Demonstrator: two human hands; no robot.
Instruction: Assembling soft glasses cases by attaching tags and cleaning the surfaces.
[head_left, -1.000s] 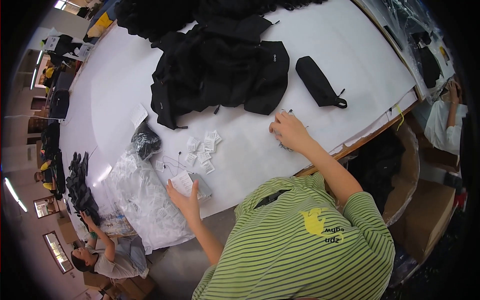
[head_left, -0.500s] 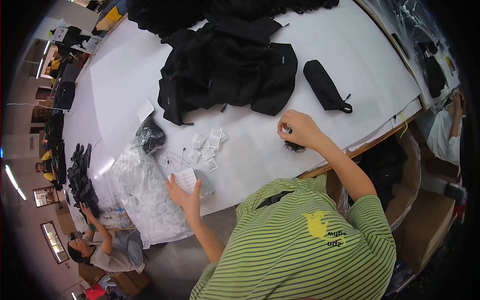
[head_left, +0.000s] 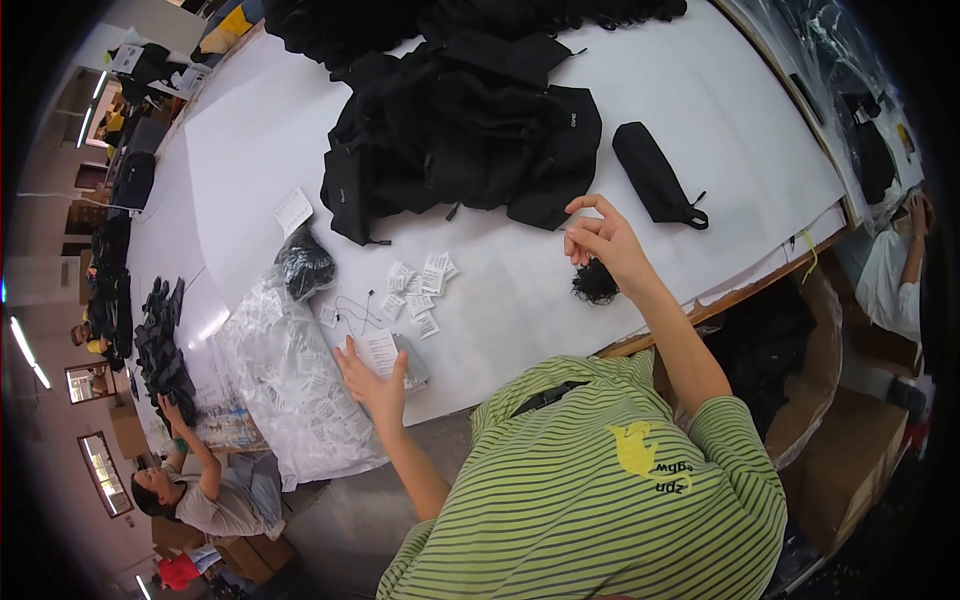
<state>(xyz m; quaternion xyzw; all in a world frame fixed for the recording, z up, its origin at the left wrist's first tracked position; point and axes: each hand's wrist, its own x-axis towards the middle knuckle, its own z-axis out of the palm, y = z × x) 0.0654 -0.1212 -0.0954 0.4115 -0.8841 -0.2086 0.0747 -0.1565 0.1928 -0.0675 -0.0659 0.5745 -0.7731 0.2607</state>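
My right hand hovers by a tangled bundle of thin black strings on the white table, its index finger raised away from the thumb. Nothing shows in its fingers. My left hand is spread out beside a small stack of white printed cards. Past those cards lies a loose thin black string. Several small white packets sit in a loose group nearby. Farther right rests a single black zip pouch, and a heap of similar black pouches fills the far middle.
A clear plastic bag full of white packets lies on the left, with a dark plastic-wrapped bundle above it. Wooden table edge runs along the right. A co-worker handles black pieces at far left. An open carton stands right.
My right hand has opened from its pinch at the string bundle, and its fingers have lifted slightly away. The left hand stays beside the cards, fingers still spread.
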